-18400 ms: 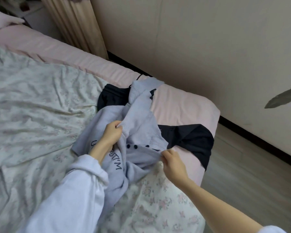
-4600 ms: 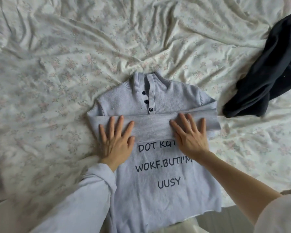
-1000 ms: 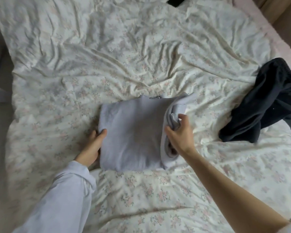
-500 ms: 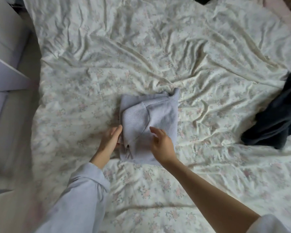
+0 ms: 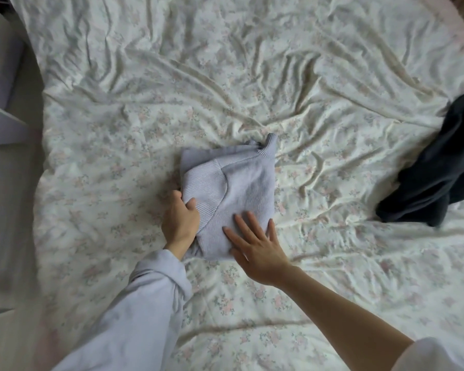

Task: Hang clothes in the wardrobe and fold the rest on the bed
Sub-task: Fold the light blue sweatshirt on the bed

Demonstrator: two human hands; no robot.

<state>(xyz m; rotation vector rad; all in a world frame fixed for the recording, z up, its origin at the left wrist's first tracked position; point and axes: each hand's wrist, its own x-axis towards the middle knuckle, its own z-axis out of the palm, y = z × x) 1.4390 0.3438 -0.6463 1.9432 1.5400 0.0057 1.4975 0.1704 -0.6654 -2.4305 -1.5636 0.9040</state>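
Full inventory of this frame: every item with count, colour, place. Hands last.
sweater: 1, pale lilac knit, folded into a small bundle, middle of the bed
dark garment: 1, black, crumpled, right edge of the bed, apart from the sweater
bedsheet: 1, cream with faint floral print, wrinkled, covers the bed
furniture: pale grey, left edge of view beside the bed; kind unclear
floor: light, strip along the left of the bed
sleeve: 1, pale lilac, on the left arm
left hand: grips the sweater's left edge, thumb on top
right hand: flat, fingers spread, rests on the sweater's near right corner; forearm bare
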